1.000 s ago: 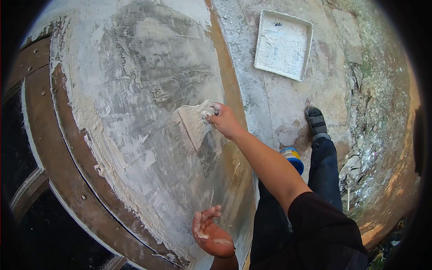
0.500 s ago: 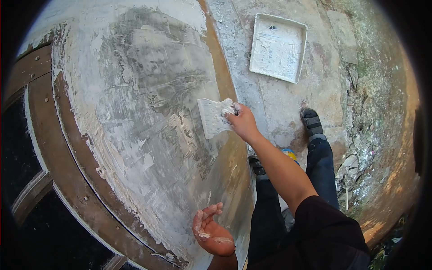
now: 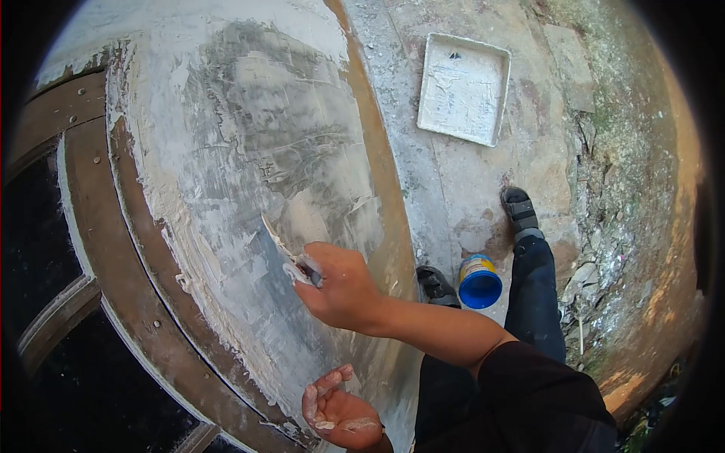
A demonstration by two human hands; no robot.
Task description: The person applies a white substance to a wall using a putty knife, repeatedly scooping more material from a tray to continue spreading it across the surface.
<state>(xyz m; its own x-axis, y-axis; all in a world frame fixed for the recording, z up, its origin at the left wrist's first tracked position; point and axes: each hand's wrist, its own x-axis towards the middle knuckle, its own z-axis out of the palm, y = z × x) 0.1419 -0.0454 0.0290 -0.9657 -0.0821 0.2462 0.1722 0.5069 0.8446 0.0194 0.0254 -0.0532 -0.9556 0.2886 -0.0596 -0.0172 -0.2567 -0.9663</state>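
My right hand [image 3: 340, 287] is closed around the handle of a putty knife [image 3: 281, 243], its blade coated in white putty and turned nearly edge-on to me. The blade is at the grey and white wall [image 3: 249, 113], left of a paler fresh patch; whether its edge touches cannot be made out. Below it, my left hand [image 3: 343, 414] is palm up with loosely curled fingers, smeared with putty and holding nothing. Rough, thick putty [image 3: 200, 302] lines the wall beside the brown window frame [image 3: 136, 279].
A square white tray [image 3: 462, 90] with putty smears lies on the concrete floor. Beside my sandalled feet stands a blue and yellow can [image 3: 479, 283]. Broken rubble [image 3: 593, 264] runs along the right. A brown strip [image 3: 374, 136] edges the wall near the floor.
My right hand has moved left and down with the putty knife, turning the blade edge-on. A smoother putty patch shows on the wall. The can has come into fuller view.
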